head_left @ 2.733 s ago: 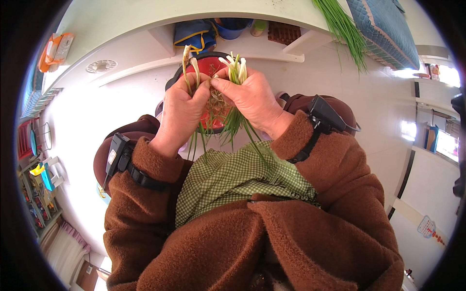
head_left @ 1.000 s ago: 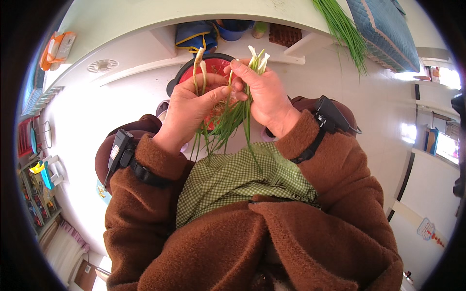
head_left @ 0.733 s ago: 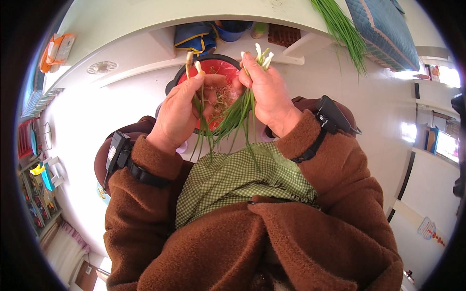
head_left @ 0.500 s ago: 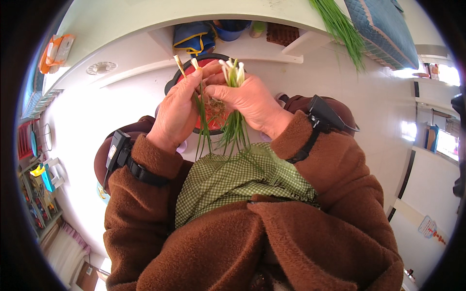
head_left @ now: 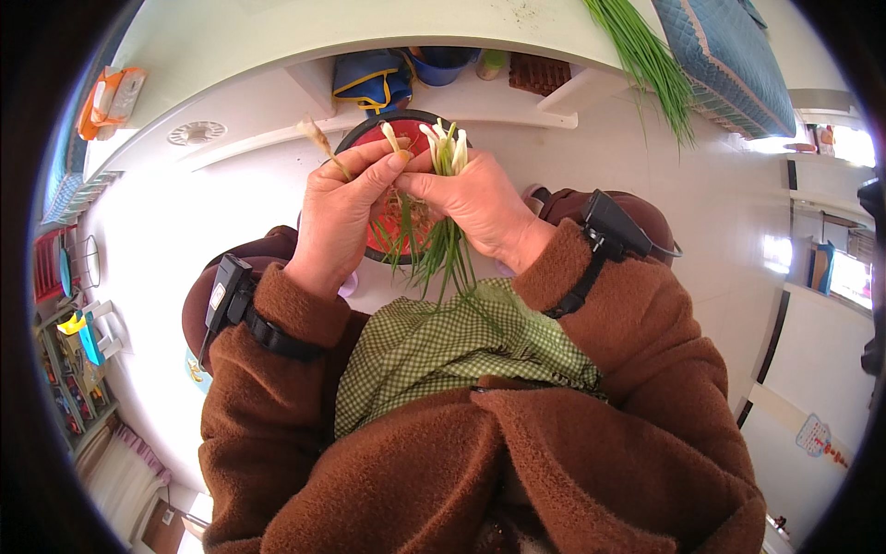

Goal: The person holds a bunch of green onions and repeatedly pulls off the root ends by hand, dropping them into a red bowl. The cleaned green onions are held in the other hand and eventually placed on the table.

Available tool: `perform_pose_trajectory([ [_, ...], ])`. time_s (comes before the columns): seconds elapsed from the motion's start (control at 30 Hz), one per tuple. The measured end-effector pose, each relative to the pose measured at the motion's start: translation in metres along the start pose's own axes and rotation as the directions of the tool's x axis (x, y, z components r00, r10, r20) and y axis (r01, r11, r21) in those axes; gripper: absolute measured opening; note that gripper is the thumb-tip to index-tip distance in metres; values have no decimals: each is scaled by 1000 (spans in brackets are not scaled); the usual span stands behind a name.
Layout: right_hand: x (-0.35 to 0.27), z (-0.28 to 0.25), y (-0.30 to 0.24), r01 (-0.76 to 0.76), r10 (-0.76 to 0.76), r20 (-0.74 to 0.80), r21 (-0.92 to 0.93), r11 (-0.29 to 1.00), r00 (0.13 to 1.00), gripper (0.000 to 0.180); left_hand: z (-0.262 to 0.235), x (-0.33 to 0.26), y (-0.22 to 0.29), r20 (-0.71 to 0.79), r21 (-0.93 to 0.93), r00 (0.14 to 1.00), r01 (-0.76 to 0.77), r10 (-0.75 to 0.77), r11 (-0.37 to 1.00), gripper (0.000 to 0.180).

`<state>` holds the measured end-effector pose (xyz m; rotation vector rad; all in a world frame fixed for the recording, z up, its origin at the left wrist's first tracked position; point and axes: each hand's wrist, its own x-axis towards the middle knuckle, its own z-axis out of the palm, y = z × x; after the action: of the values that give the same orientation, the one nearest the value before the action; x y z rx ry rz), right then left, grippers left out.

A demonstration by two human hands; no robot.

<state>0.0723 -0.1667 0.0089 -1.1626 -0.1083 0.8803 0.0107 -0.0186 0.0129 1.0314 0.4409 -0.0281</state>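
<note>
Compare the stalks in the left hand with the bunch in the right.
Two stalks show in the left hand; the bunch in the right hand shows more. The stalks splay apart; the bunch is packed close. One stalk's tip is tan; the bunch's ends are whiter. Both trail green leaves.

Blue basin (head_left: 441, 72) (beneath a pale table (head_left: 323, 23))
</note>
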Motion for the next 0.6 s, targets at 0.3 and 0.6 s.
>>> perform_pose_trajectory([
  [0.3, -3, -4, -18, 123, -124, -96, -15, 992, 988, 13, -4, -3, 0, -12, 228, 999, -27, 31, 973, 19],
  [0.6, 0, -4, -14, 215, -237, -82, -216, 952, 968, 11, -7, -1, -6, 78, 419, 988, -155, 135, 894, 16],
])
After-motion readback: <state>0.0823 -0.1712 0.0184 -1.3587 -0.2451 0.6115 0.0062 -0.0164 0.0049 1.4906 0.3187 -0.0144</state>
